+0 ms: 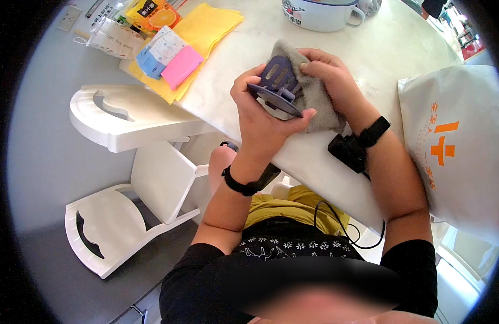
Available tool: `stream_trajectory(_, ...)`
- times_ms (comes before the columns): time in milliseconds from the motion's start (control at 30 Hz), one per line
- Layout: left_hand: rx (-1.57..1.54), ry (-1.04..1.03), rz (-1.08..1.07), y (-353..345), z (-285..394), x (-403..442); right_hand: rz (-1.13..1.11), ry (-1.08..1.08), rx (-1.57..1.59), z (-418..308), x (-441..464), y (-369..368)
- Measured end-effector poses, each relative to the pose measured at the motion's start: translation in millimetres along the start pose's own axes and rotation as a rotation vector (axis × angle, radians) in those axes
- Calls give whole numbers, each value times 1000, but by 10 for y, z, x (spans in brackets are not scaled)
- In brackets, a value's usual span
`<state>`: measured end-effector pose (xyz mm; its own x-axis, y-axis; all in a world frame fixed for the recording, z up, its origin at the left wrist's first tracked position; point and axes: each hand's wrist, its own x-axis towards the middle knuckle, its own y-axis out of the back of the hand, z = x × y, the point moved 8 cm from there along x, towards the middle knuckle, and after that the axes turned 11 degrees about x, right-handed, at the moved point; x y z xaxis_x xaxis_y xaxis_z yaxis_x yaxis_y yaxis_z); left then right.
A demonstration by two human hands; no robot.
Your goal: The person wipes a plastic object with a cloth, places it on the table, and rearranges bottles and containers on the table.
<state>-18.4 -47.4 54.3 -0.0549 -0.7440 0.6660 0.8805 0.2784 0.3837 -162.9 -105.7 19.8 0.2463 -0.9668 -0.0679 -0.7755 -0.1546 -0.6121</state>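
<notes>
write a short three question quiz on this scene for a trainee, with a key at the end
1. Which hand pinches the grey cloth?
2. True or false: the pink packet lies on a chair.
3. What colour is the large print on the white bag? a) green b) orange c) blue

Key:
1. The right hand; the left hand holds the blue object.
2. False: it lies on the yellow cloth.
3. b

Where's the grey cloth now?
In the head view, the grey cloth is right of centre, held by the right hand beside the dark blue object in the left hand.
</notes>
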Motion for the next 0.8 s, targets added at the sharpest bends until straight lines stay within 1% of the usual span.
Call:
stream_trajectory(67, -4, 8, -8, 0, 0, 2, -83, 43, -293, 13, -8, -92)
stream_trajectory(100, 5, 22, -28, -4, -1, 0, -81, 43, -292, 21, -5, -87)
stream_trajectory(167, 14, 36, -48, -10, 7, -10, -90, 129, -438, -23, -6, -102)
stream_trajectory(200, 83, 17, -62, -24, 29, -14, -90, 130, -437, -18, -8, -99)
stream_trajectory(233, 153, -1, -75, -35, 47, -16, -54, 175, -528, -51, -12, -80)
stream_trajectory(267, 151, -3, -75, -27, 61, -10, -17, 222, -619, -88, -22, -68)
stream_trajectory(300, 155, 30, -98, -37, 56, 1, -14, 223, -621, -90, -29, -76)
stream_trajectory(367, 159, 63, -123, -71, 28, 7, 96, 335, -759, -195, -72, -75)
stream_trajectory(433, 79, -8, -48, -81, 37, 7, 130, 342, -737, -193, -81, -55)
stream_trajectory(500, 25, -29, -62, -108, 29, -18, 166, 350, -717, -219, -74, -23)
stream_trajectory(567, -28, -47, -77, -119, 45, -34, 205, 207, -145, -158, -35, 104)
stream_trajectory(600, -10, -35, -49, -87, 36, -37, 181, 162, -85, -171, -45, 71)
stream_trajectory(633, 7, -23, -22, -59, 23, -37, 184, 162, -84, -153, -39, 87)
stream_trajectory(700, -30, 12, -24, -73, -25, -28, 104, 221, -287, -143, -16, 56)
stream_trajectory(733, -65, 47, -22, -80, -54, -27, 105, 221, -289, -125, -17, 68)
stream_trajectory(800, -25, 49, -44, -83, -14, -19, 8, 388, -602, -207, -54, -108)
